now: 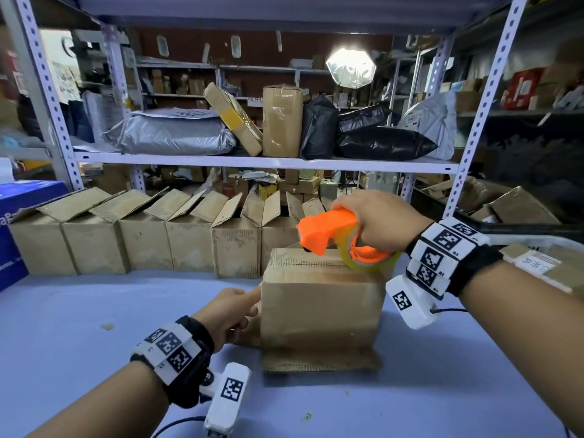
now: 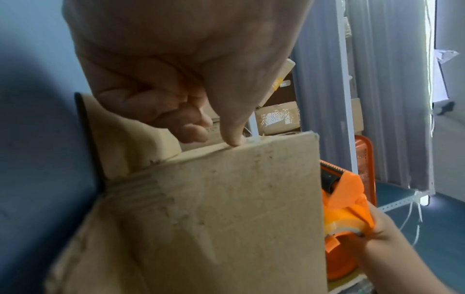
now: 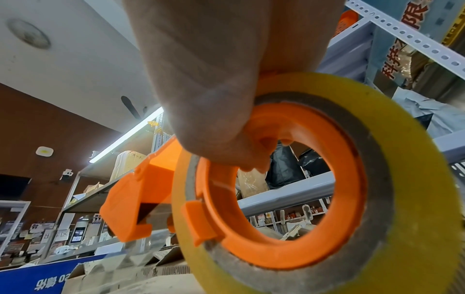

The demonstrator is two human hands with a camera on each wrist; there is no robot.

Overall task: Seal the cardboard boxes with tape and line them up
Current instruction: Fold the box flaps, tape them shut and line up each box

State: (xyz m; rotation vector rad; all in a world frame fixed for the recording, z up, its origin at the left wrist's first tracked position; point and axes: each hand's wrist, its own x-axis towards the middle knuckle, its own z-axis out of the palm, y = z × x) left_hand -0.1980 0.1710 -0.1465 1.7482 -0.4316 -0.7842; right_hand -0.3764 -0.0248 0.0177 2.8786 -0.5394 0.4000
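Observation:
A brown cardboard box point(image 1: 319, 305) stands on the blue table, its top flaps folded down and a loose flap lying at its base. My right hand point(image 1: 379, 222) grips an orange tape dispenser point(image 1: 328, 232) with a yellowish tape roll point(image 1: 369, 263); the dispenser's front end rests on the box top near the far edge. My left hand point(image 1: 234, 311) is at the box's left side. In the left wrist view one straight finger point(image 2: 231, 137) presses the box point(image 2: 226, 218) at its edge, and the others are curled. The right wrist view shows the dispenser point(image 3: 276, 199) close up.
A row of several open cardboard boxes point(image 1: 158, 238) lines the back of the table point(image 1: 94, 327) under a metal shelf point(image 1: 252, 161) loaded with parcels. A blue carton point(image 1: 19, 222) stands at the far left. A flat labelled parcel point(image 1: 543, 263) lies at the right.

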